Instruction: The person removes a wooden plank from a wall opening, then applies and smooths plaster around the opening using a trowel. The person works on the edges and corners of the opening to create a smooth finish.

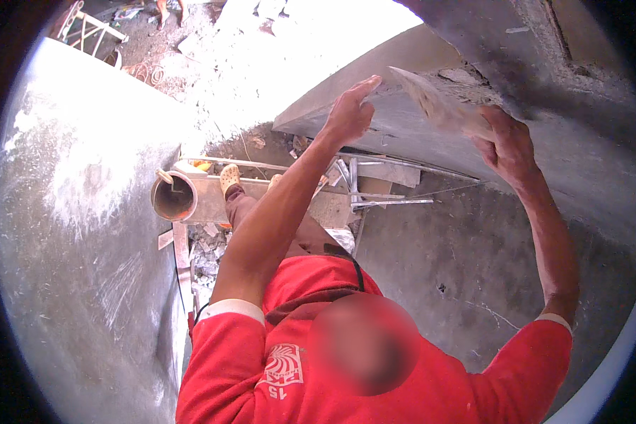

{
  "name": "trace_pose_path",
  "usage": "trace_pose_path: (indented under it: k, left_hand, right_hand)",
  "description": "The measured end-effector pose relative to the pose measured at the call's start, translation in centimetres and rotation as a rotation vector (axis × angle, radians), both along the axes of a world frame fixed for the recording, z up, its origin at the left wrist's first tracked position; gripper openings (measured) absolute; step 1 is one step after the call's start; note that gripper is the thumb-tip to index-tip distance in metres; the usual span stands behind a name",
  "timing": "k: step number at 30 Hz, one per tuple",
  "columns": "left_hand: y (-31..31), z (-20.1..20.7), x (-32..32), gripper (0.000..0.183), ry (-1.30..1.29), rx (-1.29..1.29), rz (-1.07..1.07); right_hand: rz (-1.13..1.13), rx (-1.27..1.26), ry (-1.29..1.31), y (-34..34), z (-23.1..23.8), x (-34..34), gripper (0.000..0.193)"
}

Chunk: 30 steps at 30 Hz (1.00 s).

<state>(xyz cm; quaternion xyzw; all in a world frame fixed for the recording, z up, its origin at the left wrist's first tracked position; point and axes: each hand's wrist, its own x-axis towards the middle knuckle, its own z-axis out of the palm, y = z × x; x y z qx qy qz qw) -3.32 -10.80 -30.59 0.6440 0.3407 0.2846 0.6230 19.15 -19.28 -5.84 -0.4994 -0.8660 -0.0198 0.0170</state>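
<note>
My right hand [505, 145] grips a flat plastering trowel [442, 106] by its near end. The trowel's broad, mortar-smeared blade slants up and left, close under the rough edge of a grey concrete beam [466, 74]. I cannot tell whether the blade touches the beam. My left hand [352, 112] is raised left of the blade, just short of its far tip. Its fingers stretch toward the blade, and nothing shows in them.
Below, my feet in yellow clogs [230, 177] stand on a narrow plank [208, 201]. A mortar-stained bucket [174, 198] sits at its left end. A plastered wall [85, 212] rises at left. Lower down lie a metal frame [353, 184] and rubble [208, 251]. Another person's legs [169, 13] show far off.
</note>
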Motion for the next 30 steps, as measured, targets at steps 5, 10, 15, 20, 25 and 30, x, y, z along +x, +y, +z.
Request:
trace_pose_path:
  k: [5, 10, 15, 20, 25, 30]
  left_hand:
    - [0.3, -0.1, 0.1, 0.063, 0.012, 0.125, -0.025]
    - [0.0, -1.0, 0.3, 0.063, -0.149, 0.118, 0.041]
    - [0.2, -0.5, 0.6, 0.064, -0.196, 0.053, 0.043]
    - [0.2, -0.6, -0.2, 0.062, -0.152, 0.048, 0.045]
    - [0.5, -2.2, -0.3, 0.062, 0.007, 0.127, -0.022]
    - [0.2, -2.9, 0.3, 0.062, 0.050, 0.154, -0.058]
  right_hand:
    - [-0.163, -0.069, -0.259, -0.7, -0.3, 2.1, 0.048]
    - [-0.075, -0.194, -0.312, -1.5, -0.8, 1.5, 0.040]
    - [0.030, -0.041, -0.066, -1.0, -1.2, -0.4, 0.049]
    - [-0.330, -0.332, -0.478, -0.1, -2.0, -1.1, 0.050]
    - [-0.037, -0.066, -0.148, -0.6, -1.8, -1.1, 0.041]
    - [-0.160, -0.194, -0.289, -0.4, -2.3, -0.5, 0.044]
